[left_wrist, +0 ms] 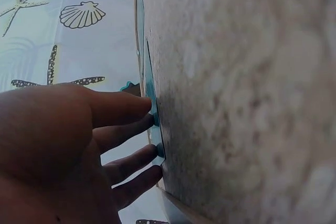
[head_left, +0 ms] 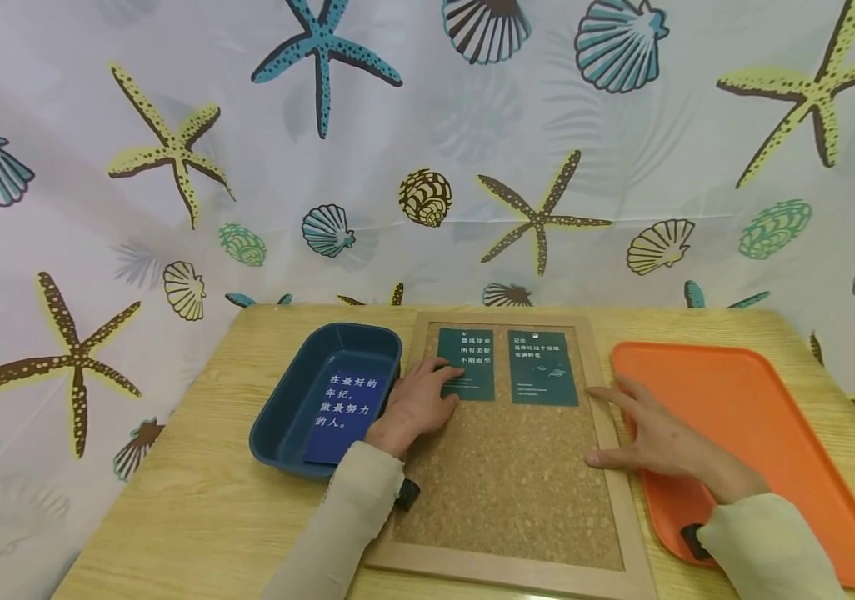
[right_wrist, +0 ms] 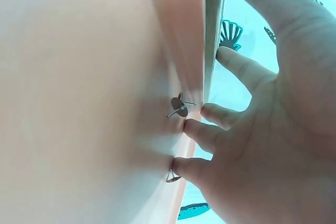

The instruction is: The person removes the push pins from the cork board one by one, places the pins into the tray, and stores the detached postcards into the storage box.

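A framed cork board (head_left: 502,475) lies flat on the wooden table, with two dark teal cards side by side at its top. My left hand (head_left: 423,396) lies flat on the board, and its straight fingers (left_wrist: 147,106) press the lower left of the left card (head_left: 472,354). The right card (head_left: 543,367) lies untouched. My right hand (head_left: 652,433) is spread over the board's right frame (right_wrist: 212,24) and the rim of the orange tray (head_left: 757,417). Its fingertips (right_wrist: 197,129) rest on the tray beside two metal thumbtacks (right_wrist: 178,107) and hold nothing.
A dark blue bin (head_left: 277,400) stands left of the board and holds a blue card with white writing (head_left: 345,404). A curtain printed with starfish and shells (head_left: 427,167) hangs close behind the table. Bare table top (head_left: 195,517) shows at the front left.
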The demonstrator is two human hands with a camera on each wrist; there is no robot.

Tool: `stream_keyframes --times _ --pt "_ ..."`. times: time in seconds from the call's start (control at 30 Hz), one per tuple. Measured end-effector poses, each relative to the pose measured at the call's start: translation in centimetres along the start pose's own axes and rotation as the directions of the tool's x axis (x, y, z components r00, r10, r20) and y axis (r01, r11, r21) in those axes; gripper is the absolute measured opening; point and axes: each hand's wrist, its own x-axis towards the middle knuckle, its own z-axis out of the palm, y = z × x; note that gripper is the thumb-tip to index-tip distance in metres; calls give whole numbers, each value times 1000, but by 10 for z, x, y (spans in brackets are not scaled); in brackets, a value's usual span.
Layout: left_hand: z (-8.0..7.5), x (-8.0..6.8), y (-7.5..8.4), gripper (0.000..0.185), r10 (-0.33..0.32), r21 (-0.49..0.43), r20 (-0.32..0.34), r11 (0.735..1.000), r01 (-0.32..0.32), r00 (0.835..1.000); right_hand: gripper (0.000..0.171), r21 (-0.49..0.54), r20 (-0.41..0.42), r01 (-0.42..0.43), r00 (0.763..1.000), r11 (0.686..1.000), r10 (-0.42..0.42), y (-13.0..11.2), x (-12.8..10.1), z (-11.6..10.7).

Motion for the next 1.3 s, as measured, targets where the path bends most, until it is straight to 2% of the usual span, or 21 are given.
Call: stream_keyframes --times 0.3,0.57,0.93,1.17,1.3 --pt "-2 4 5 39 -22 -5 -21 1000 22 1000 98 2 -4 31 1000 1000 -31 2 -1 1" --pt "-9 13 11 34 -40 -32 -21 999 39 999 99 9 -13 18 1000 1000 -18 7 -2 1" --pt "-16 23 18 37 -27 -30 -67 999 25 997 95 8 -19 33 999 999 -33 4 -4 1" --pt "-18 31 16 35 -94 -59 -95 994 89 991 94 18 -11 30 1000 999 -30 2 -4 1" --pt "-18 35 15 34 -111 -68 -104 992 104 988 94 18 -10 28 1000 999 -28 0 -4 0"
